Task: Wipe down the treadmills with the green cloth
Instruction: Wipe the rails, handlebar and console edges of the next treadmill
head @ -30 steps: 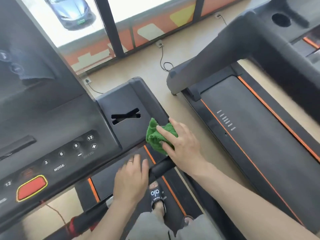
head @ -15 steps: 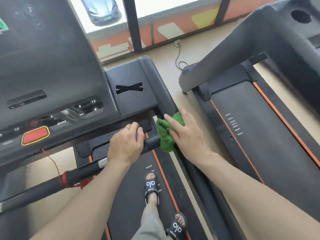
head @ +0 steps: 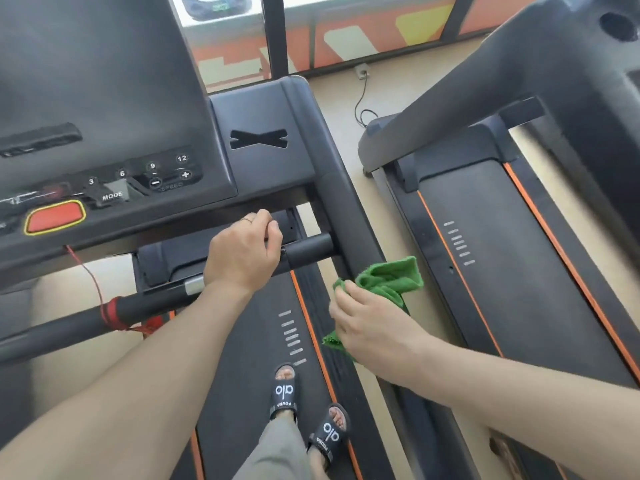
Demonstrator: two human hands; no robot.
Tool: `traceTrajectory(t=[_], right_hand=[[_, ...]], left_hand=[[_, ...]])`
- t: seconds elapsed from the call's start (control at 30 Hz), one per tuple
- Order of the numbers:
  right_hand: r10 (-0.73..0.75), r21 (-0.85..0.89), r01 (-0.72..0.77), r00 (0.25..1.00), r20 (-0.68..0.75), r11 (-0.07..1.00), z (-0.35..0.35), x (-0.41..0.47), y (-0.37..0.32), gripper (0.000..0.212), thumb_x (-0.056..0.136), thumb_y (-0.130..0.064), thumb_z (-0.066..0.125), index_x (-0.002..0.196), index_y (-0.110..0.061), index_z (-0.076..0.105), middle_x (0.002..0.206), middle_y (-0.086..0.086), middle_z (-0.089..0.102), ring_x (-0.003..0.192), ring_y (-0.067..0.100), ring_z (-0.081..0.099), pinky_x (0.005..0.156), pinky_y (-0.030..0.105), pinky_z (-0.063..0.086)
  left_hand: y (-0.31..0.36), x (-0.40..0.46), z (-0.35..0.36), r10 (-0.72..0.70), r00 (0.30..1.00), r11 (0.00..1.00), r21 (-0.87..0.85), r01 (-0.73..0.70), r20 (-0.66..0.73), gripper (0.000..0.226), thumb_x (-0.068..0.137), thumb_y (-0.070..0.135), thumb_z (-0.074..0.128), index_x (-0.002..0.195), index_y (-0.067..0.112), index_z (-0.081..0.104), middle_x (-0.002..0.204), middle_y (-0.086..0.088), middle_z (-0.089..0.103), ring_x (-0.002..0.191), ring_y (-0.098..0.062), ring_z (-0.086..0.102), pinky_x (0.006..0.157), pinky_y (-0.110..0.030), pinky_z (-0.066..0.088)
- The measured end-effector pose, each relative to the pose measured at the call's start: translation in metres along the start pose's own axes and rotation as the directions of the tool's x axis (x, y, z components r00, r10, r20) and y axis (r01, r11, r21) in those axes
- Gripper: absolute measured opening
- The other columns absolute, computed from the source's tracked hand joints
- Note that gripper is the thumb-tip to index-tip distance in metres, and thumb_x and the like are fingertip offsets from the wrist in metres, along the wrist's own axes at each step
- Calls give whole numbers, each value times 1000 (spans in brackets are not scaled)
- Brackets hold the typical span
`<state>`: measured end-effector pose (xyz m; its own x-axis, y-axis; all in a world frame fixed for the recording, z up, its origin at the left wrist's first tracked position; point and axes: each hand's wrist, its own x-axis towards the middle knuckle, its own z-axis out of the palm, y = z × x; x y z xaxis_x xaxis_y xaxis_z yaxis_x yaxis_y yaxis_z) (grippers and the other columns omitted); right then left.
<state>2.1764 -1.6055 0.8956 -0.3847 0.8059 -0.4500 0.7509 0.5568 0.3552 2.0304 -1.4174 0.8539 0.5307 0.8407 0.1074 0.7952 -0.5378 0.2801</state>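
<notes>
Right hand (head: 372, 329) bunches the green cloth (head: 389, 280) against the side rail (head: 349, 202), just below the crossbar (head: 308, 250) the left hand (head: 242, 252) grips; next, probably another downward stroke.

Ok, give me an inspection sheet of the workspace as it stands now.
Surface: near treadmill, belt with orange edge stripes; person's sandalled feet on it.
Job's things: green cloth bunched against the right side arm; second treadmill to the right.
Clutter: nothing seen.
Hands: left hand grips the crossbar; right hand holds the cloth.
Cables: black cord from a floor socket; red safety cord below the console.
Surroundings: beige floor, window wall ahead.
</notes>
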Motion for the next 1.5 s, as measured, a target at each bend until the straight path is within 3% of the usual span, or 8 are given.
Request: traceTrajectory(t=[0.13, 0.37, 0.53, 0.83, 1.03, 1.13, 1.27, 1.5], right_hand=[[-14, -188, 86, 935, 353, 978, -28, 76, 16, 30, 95, -24, 52, 122, -20, 66, 114, 10, 66, 104, 34, 58, 91, 53, 37], [-86, -345, 230, 919, 386, 910, -15, 34, -29, 50, 103, -31, 44, 147, -6, 43, 149, 26, 41, 135, 49, 36, 111, 68, 18], [-242, -58, 287, 887, 392, 956, -14, 11, -35, 27, 102, -14, 50, 126, -14, 61, 132, 4, 60, 122, 27, 52, 106, 39, 32], [51, -253, 50, 924, 379, 966, -13, 80, -4, 39, 102, -23, 47, 138, -10, 54, 137, 16, 53, 125, 37, 46, 107, 49, 32], [-83, 69, 64, 947, 312, 996, -13, -40, -76, 24, 91, -21, 57, 108, -15, 72, 109, 8, 65, 103, 31, 55, 98, 43, 42], [37, 228, -52, 997, 68, 972, 1, -83, -78, 9, 81, -23, 68, 86, -20, 75, 97, 1, 66, 97, 27, 59, 102, 40, 41], [253, 179, -224, 955, -158, 958, 7, -10, -20, 18, 93, -16, 55, 93, -18, 72, 110, 8, 60, 117, 36, 53, 119, 51, 22], [598, 413, -511, 794, -108, 754, 13, -36, -63, 43, 84, -4, 41, 115, -20, 67, 158, 17, 32, 148, 42, 22, 112, 59, 28]], left_hand=[[-2, -2, 1, -14, 999, 1000, -14, 13, -33, 34, 98, 37, 25, 87, 16, 51, 76, 0, 58, 68, -32, 57, 56, -38, 43], [-5, -3, 1, -26, 998, 999, -34, 25, -55, 28, 98, 32, 31, 88, 16, 52, 79, -2, 60, 67, -34, 57, 56, -36, 40], [-1, -3, -2, 0, 999, 999, -45, -1, -36, 35, 97, 35, 24, 88, 15, 52, 79, -3, 60, 67, -35, 58, 55, -40, 45], [-4, -1, 1, 57, 996, 998, -25, -59, -70, 34, 97, 33, 25, 88, 14, 52, 78, -5, 60, 67, -35, 57, 53, -36, 36], [-7, -2, 3, 65, 994, 998, -16, -66, -87, 21, 100, 23, 39, 86, 12, 50, 77, -8, 58, 66, -38, 56, 56, -36, 28], [-4, -3, 3, 88, 993, 996, 10, -88, -79, 21, 101, 22, 41, 86, 11, 50, 78, -9, 59, 65, -38, 56, 54, -36, 28], [-6, -4, 3, 102, 991, 995, 22, -100, -86, 23, 102, 24, 37, 87, 11, 49, 80, -11, 59, 68, -39, 56, 54, -38, 32], [-9, -6, 0, 50, 992, 999, 10, -49, -116, 25, 103, 24, 36, 92, 8, 52, 87, -17, 61, 71, -37, 51, 58, -41, 33]])
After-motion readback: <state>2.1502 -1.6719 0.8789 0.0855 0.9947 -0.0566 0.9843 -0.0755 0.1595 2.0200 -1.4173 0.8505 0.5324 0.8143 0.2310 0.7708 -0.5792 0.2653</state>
